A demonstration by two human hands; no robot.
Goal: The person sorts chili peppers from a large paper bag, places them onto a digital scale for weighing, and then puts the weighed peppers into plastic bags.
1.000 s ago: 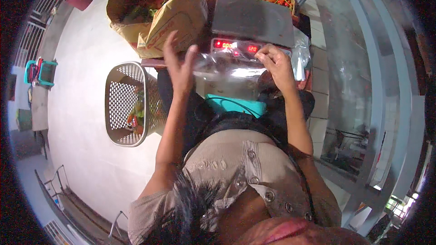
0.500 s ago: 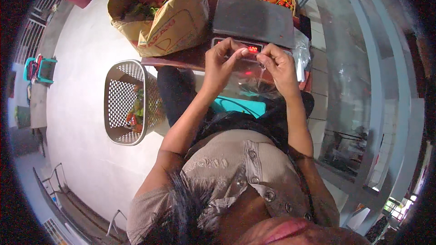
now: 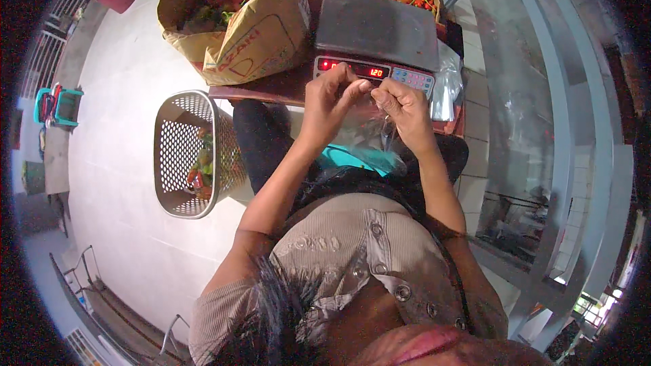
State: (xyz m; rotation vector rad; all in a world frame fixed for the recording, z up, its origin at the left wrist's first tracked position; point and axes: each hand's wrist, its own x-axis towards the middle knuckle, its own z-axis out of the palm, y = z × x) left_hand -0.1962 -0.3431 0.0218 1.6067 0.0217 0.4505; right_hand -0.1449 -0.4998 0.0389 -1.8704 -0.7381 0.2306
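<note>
1 scale [image 3: 376, 24], 1 basket [image 3: 178, 156], 3 chilli sacks [image 3: 230, 20]

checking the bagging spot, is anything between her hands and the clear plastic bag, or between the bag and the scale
Nothing visible. Both the left hand and right hand already pinch the clear plastic bag, just in front of the scale, whose platform is bare.

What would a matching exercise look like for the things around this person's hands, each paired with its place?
Things:
1. digital scale
2. mesh basket
3. big paper sack
4. clear plastic bag

Places:
A. on the floor, at the person's left
B. between the left hand and right hand
C. on the table, left of the scale
D. on the table, just beyond the hands

Pairs: 1-D, 2-A, 3-C, 4-B
</note>
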